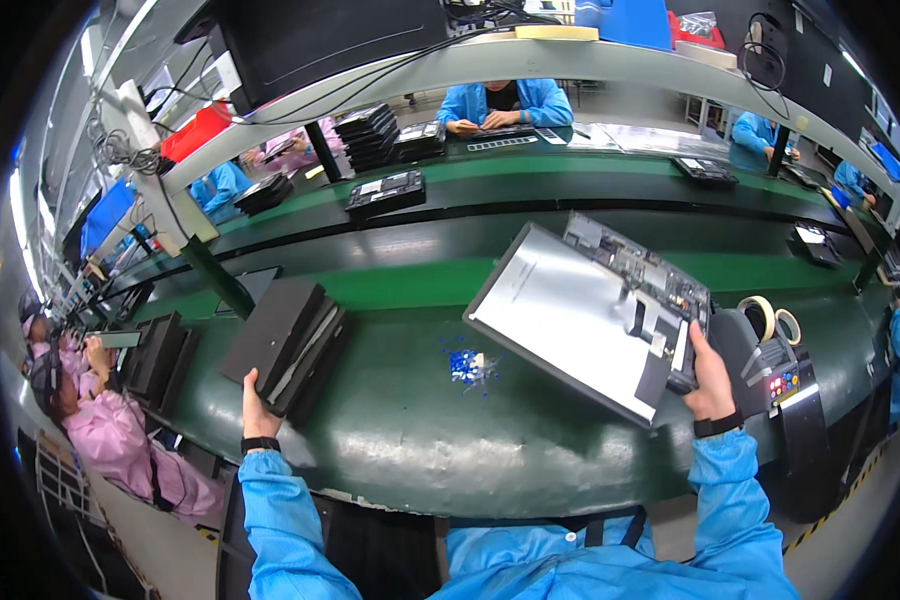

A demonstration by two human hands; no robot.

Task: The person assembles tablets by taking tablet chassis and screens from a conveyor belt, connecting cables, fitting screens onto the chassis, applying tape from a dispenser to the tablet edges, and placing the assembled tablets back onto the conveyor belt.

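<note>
My left hand (pixel 256 412) grips the near corner of a stack of flat black laptop-like units (pixel 282 335); its thumb shows along the edge and the other fingers are hidden. Tilted above the green bench on the right is a partly taken-apart laptop, with a silver panel (pixel 575 315) lying over a base of bare circuit boards (pixel 660 270). My right hand (pixel 710 383) is closed on the base's right edge, thumb on top and fingers underneath. Between the two hands, a small heap of blue and whitish bits (pixel 465 367) lies on the bench.
Right of the laptop stand a tape dispenser (pixel 770 365) and tape rolls (pixel 758 316). Another opened laptop (pixel 386 194) rests on the raised strip beyond. A shelf beam (pixel 410 72) with cables crosses above. Co-workers sit across and at the left, one in pink (pixel 110 440).
</note>
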